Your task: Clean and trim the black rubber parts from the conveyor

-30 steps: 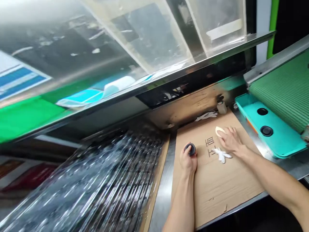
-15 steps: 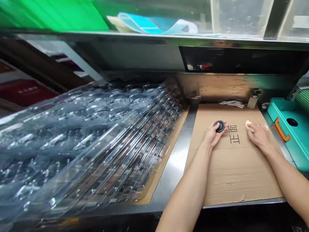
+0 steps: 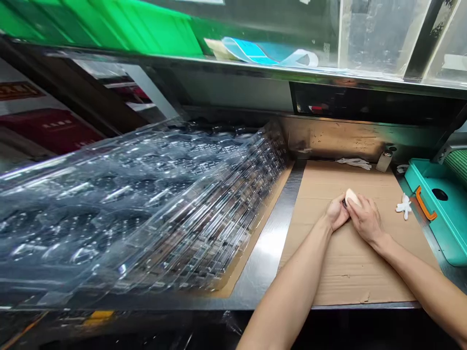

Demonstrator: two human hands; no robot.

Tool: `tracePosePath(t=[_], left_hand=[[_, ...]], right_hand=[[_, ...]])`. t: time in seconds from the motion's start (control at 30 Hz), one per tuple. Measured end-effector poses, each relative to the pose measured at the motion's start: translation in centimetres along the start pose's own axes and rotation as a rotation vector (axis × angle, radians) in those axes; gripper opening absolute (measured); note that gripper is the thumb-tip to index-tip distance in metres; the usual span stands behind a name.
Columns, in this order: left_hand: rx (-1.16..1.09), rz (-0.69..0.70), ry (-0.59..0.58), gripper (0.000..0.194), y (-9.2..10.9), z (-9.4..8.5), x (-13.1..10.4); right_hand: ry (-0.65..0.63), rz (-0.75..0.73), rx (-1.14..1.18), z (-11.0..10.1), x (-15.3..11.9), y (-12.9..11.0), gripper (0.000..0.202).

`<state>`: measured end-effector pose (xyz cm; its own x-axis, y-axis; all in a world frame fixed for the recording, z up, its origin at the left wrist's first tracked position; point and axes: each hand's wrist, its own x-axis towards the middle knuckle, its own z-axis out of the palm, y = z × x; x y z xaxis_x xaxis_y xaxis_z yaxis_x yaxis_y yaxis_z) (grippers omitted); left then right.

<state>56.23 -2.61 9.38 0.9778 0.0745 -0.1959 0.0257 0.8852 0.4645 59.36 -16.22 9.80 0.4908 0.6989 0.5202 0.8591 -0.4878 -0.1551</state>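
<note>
"What's gripped?"
"The right hand pinches a pale pad against a dark piece, mostly hidden, that the left hand cups."
"Where?"
"Above the cardboard on the bench; a white bundle and the teal bin are to the right."
"Risks?"
"The piece could slip if the pad pushes unevenly. With the pad blocking the view, a patch could get missed."

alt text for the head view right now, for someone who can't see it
Two bare hands meet over a cardboard sheet, the right hand pressing a cream pad against a dark round part in the left hand. Clear plastic trays are stacked left; a teal bin sits right.
</note>
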Motion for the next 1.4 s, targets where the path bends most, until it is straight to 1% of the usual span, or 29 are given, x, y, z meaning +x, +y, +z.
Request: tracePosePath(t=[0.07,0.1,0.23,0.37,0.43,0.47,0.5,0.53,0.63,0.7,0.77,0.8,0.83,0.93,0.97,1.0,1.03,1.13,1.17,1.23,1.27,1.3,1.33,1.4], left_hand=[[-0.004,0.028,0.051,0.030,0.1,-0.1,0.1],[-0.010,0.036,0.066,0.030,0.3,-0.2,0.1],[-0.034,0.042,0.061,0.039,0.7,-0.2,0.1],[-0.009,0.063,0.121,0.038,0.8,0.1,0.1],[0.001,0.037,0.103,0.041,0.8,0.1,0.1],[0.009,0.030,0.095,0.042,0.8,0.1,0.1],[0.023,0.032,0.095,0.042,0.8,0.0,0.1],[0.040,0.041,0.099,0.041,0.8,-0.1,0.1],[0.077,0.077,0.114,0.034,0.8,-0.4,0.2],[0.071,0.095,0.124,0.032,0.8,-0.4,0.2],[0.065,0.124,0.134,0.031,0.9,-0.4,0.2],[0.069,0.136,0.133,0.030,0.9,-0.4,0.1],[0.079,0.143,0.127,0.030,0.9,-0.4,0.1],[0.118,0.163,0.126,0.033,0.7,-0.3,0.0],[0.132,0.169,0.130,0.035,0.5,-0.3,0.0],[0.151,0.174,0.125,0.036,0.3,-0.3,0.0],[0.176,0.179,0.111,0.037,0.1,-0.4,-0.1],[0.251,0.183,0.058,0.038,-0.3,-0.5,-0.2],[0.264,0.186,0.053,0.037,-0.4,-0.6,-0.3],[0.270,0.180,0.059,0.037,-0.4,-0.7,-0.4],[0.269,0.174,0.064,0.037,-0.4,-0.7,-0.4],[0.266,0.168,0.072,0.037,-0.4,-0.7,-0.4],[0.262,0.163,0.085,0.036,-0.4,-0.7,-0.4],[0.252,0.155,0.122,0.036,-0.4,-0.6,-0.3]], right_hand=[[0.036,0.066,-0.011,0.2,1.0,0.0,0.043],[0.041,0.076,-0.008,0.4,1.3,-0.1,0.044],[-0.005,0.002,-0.002,0.7,1.5,-1.1,0.043],[0.013,0.108,-0.041,0.8,1.0,-1.6,0.045],[-0.031,0.047,-0.048,0.8,0.9,-1.5,0.045],[-0.052,0.013,-0.047,0.8,0.9,-1.3,0.045],[-0.061,0.011,-0.044,0.9,1.0,-0.9,0.044],[-0.048,0.055,-0.040,0.9,1.2,-0.3,0.044],[0.051,0.234,0.039,1.0,1.9,1.7,0.041],[0.130,0.269,0.168,0.9,2.1,2.8,0.041],[0.162,0.263,0.306,0.5,1.8,3.2,0.051],[0.140,0.260,0.362,0.2,1.7,3.2,0.055],[0.092,0.261,0.411,-0.1,1.5,3.1,0.055],[-0.130,0.258,0.532,-0.8,1.3,2.4,0.050],[-0.180,0.262,0.567,-0.9,1.3,2.2,0.050],[-0.200,0.275,0.601,-0.9,1.3,1.9,0.048],[-0.194,0.292,0.637,-0.9,1.4,1.7,0.045],[-0.120,0.333,0.782,-0.5,1.7,1.4,0.037],[-0.130,0.331,0.826,-0.5,1.8,1.5,0.036],[-0.234,0.298,0.869,-0.6,1.9,2.2,0.034],[-0.297,0.278,0.863,-0.8,2.0,2.6,0.033],[-0.333,0.266,0.837,-1.0,2.0,3.1,0.031],[-0.330,0.264,0.792,-1.2,2.0,3.4,0.031],[-0.221,0.300,0.659,-1.5,1.9,3.5,0.034]])
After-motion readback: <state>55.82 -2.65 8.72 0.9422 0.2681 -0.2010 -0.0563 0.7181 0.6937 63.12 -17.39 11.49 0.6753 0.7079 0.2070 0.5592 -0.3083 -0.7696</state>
